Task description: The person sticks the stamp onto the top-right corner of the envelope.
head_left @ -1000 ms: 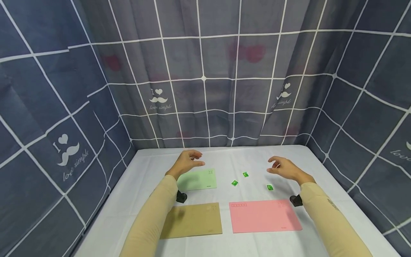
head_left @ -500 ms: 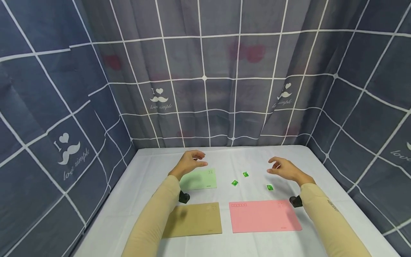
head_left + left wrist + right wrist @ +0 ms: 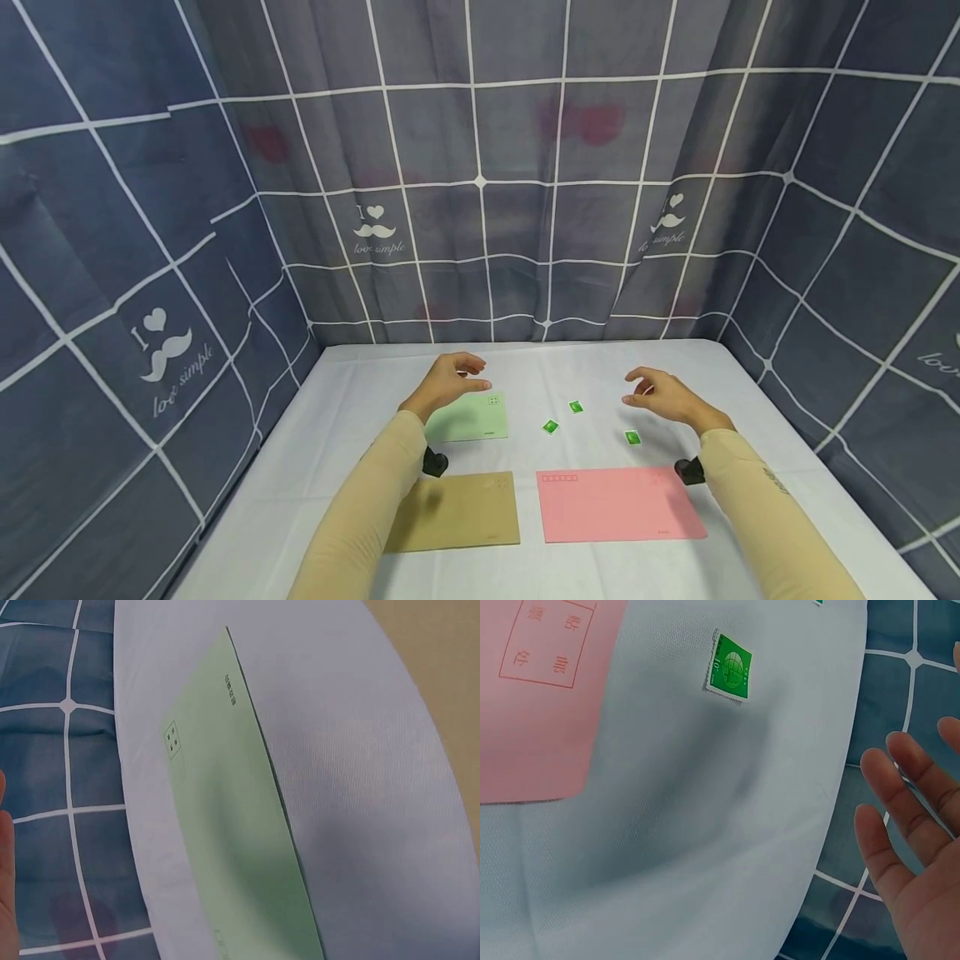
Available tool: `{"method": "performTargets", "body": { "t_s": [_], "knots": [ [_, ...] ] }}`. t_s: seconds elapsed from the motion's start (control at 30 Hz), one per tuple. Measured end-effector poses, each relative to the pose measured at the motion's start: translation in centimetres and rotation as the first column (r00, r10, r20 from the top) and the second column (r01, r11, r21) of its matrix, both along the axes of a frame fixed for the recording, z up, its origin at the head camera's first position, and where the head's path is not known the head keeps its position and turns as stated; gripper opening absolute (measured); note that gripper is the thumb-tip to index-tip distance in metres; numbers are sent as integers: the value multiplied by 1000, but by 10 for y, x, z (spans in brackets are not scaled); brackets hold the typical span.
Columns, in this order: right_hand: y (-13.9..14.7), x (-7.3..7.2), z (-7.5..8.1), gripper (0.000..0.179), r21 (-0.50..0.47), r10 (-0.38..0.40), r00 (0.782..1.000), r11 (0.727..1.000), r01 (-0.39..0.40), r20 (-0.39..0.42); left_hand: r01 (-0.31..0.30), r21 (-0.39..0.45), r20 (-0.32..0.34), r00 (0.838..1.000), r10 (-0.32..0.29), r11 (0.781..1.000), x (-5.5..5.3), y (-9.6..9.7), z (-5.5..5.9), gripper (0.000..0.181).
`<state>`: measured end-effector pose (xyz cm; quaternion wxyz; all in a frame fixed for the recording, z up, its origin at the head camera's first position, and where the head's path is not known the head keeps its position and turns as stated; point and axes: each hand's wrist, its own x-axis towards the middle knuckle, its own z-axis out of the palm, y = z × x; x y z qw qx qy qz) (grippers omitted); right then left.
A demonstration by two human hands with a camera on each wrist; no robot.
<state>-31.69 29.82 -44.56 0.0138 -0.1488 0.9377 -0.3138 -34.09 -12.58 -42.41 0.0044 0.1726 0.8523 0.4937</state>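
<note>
My left hand (image 3: 446, 383) hovers over the far-left part of the table, fingers loosely bent and holding nothing. Below it lies a light green envelope (image 3: 472, 419), partly covered by my wrist in the head view. My right hand (image 3: 667, 396) is raised on the right side, its fingers relaxed around nothing. Close to it on the cloth is a green stamp (image 3: 732, 669) with a globe print and perforated edges. Two more green stamps, a middle one (image 3: 551, 427) and a farther one (image 3: 576, 407), lie between the hands.
A tan envelope (image 3: 465, 512) lies near the front left, partly under my left sleeve. Beside it sits a pink envelope (image 3: 618, 504) at front right. White cloth covers the table (image 3: 525, 575). Dark checked curtains (image 3: 517, 217) enclose the back and both sides.
My left hand has drifted slightly to the right above the green envelope. The right hand stays nearly still, and the envelopes and stamps lie as before.
</note>
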Motion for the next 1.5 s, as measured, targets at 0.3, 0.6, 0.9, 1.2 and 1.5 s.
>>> {"method": "performTargets", "body": {
  "t_s": [0.3,0.6,0.9,1.2,1.5],
  "knots": [
    [-1,0,-2,47,-10,10,1000,1000,-10,-9,31,15,18,999,-32,999,5,11,-8,39],
    [-3,1,0,48,-7,8,1000,1000,-8,-1,59,19,10,998,-59,998,9,17,-12,39],
    [-5,0,-4,49,-18,5,1000,1000,-5,19,71,29,19,997,-72,997,13,25,-12,36],
    [-4,2,-4,48,-11,5,1000,1000,-5,8,94,10,-8,996,-93,996,14,32,-15,37],
    [-3,2,-7,50,-25,-5,999,1000,6,32,132,1,29,991,-132,991,18,42,-15,39]
  ]
}}
